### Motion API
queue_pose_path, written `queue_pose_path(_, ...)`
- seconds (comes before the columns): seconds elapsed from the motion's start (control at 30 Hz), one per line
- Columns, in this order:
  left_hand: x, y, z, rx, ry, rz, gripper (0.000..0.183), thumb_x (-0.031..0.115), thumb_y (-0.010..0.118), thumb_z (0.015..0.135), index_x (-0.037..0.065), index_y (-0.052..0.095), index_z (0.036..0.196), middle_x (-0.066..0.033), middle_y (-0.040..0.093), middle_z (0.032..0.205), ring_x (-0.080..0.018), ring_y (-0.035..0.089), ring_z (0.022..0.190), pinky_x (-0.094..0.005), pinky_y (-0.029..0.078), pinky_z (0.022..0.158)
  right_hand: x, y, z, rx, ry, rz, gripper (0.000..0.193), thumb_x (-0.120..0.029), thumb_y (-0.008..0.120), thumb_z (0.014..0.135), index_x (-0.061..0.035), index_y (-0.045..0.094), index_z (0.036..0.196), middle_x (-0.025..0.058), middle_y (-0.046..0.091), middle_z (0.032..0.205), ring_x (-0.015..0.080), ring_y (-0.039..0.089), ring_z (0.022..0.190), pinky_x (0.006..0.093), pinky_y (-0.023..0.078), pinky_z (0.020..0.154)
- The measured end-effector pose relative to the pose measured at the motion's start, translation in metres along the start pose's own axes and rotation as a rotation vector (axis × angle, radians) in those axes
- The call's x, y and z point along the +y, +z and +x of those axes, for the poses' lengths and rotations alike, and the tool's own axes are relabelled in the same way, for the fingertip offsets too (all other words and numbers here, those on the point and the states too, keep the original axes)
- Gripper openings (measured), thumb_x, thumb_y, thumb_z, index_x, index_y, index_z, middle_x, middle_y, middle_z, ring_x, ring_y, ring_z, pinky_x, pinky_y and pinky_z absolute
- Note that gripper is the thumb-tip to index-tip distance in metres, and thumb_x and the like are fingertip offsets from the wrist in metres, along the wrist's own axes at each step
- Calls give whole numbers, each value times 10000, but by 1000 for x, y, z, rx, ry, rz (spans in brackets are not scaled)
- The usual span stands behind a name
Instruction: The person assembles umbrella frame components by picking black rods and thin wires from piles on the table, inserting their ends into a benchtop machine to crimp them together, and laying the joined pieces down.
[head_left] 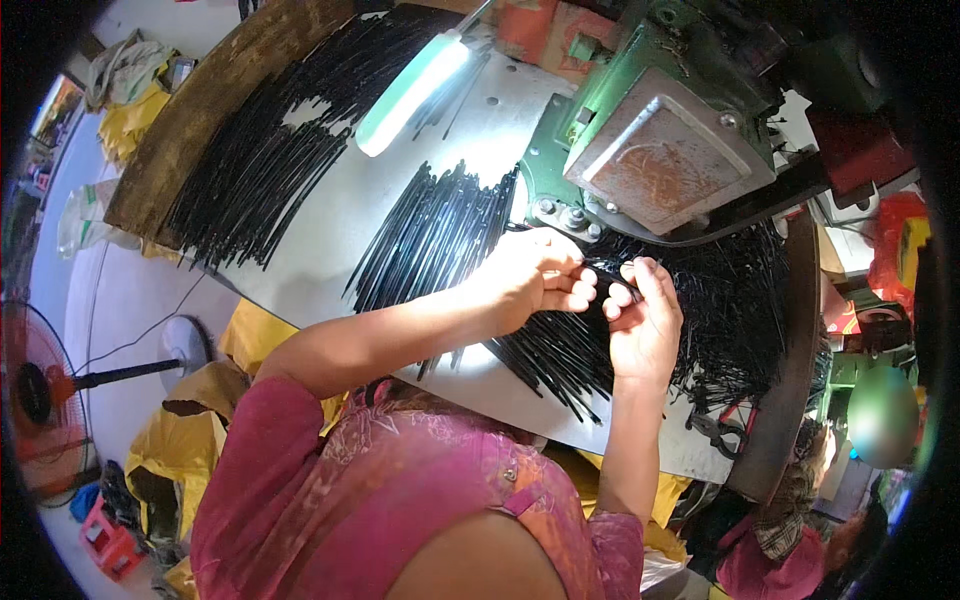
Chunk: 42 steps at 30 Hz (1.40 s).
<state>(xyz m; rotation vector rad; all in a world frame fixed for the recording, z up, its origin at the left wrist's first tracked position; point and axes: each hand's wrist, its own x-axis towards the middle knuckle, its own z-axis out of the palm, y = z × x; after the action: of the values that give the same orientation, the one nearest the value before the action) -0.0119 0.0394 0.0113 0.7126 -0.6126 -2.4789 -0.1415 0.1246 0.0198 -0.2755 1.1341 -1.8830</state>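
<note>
At centre frame the left hand (535, 275) and right hand (645, 320) meet with fingers curled, pinching between them a thin black rod (603, 268) whose ends I cannot make out against the heap of black rods (740, 300) behind, just under the green metal machine (660, 130). More fanned black rods (430, 235) cover the grey metal table (330, 260), leaving bare room only toward its lower-left edge.

black rods (440, 235) fan over a grey table (330, 250) left of the fingers (575, 285); above them a green machine (640, 120) bears a rusty plate (665, 165); below, pink patterned sleeves (330, 480).
</note>
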Motion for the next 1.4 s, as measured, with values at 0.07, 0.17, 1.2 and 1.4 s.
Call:
queue_pose_path(0.07, -5, -6, 0, -120, -49, 20, 53, 65, 516, 785, 26, 499, 817, -120, 565, 751, -227, 584, 666, -319, 498, 596, 9, 9, -9, 1, -85, -1, 72, -39, 555, 794, -18, 533, 859, 30, 513, 702, 102, 487, 559, 202, 386, 472)
queue_pose_path(0.17, 14, -7, -15, -153, -29, 463, 71, 106, 529, 780, 35, 532, 771, -87, 573, 747, -204, 581, 654, -299, 488, 608, 21, 9, -16, -45, -81, -104, 82, -33, 537, 808, 6, 523, 879, 47, 518, 701, 107, 494, 554, 225, 424, 509)
queue_pose_path(1.2, 29, -41, 24, 51, 853, 1712, 282, -4, 541, 739, 39, 564, 1016, -114, 523, 796, -214, 508, 687, -290, 410, 629, 13, 11, 32, -190, 206, -467, 216, -251, 499, 850, -64, 480, 744, -33, 445, 588, -2, 314, 394, 138, 208, 313)
queue_pose_path(1.4, 30, -35, 20, 54, 795, 1704, 279, -16, 545, 734, 42, 575, 1005, -114, 524, 797, -199, 521, 715, -278, 416, 655, 12, 13, 32, -211, 200, -460, 220, -253, 497, 850, -64, 481, 739, -39, 435, 585, -4, 306, 395, 140, 203, 317)
